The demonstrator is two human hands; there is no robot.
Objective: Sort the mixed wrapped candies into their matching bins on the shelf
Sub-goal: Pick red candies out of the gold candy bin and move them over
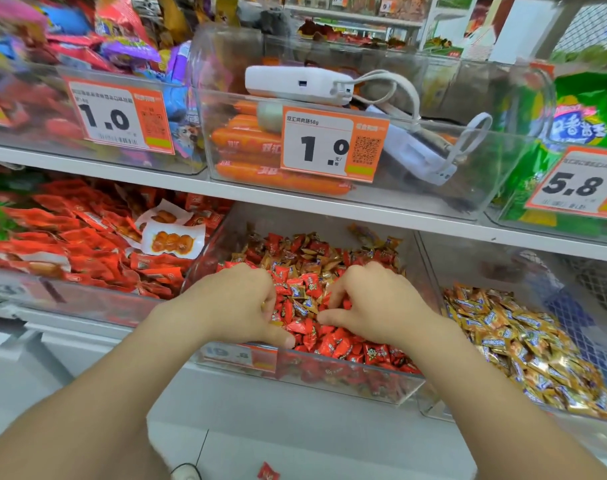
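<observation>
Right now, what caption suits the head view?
A person's left hand and right hand reach into a clear plastic bin of mixed red and gold wrapped candies.

Left price tag (pixel 116 114): "1.0", small print too blurred to read.
Middle price tag (pixel 333 145): "双汇鸡肉肠58g", "1.0", QR code.
Right price tag (pixel 582 183): "5.8".
Sausage wrappers (pixel 246 142): "双汇".

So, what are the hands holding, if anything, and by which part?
Cannot tell: left hand and right hand have fingers curled into the mixed candies, hiding any hold.
</observation>
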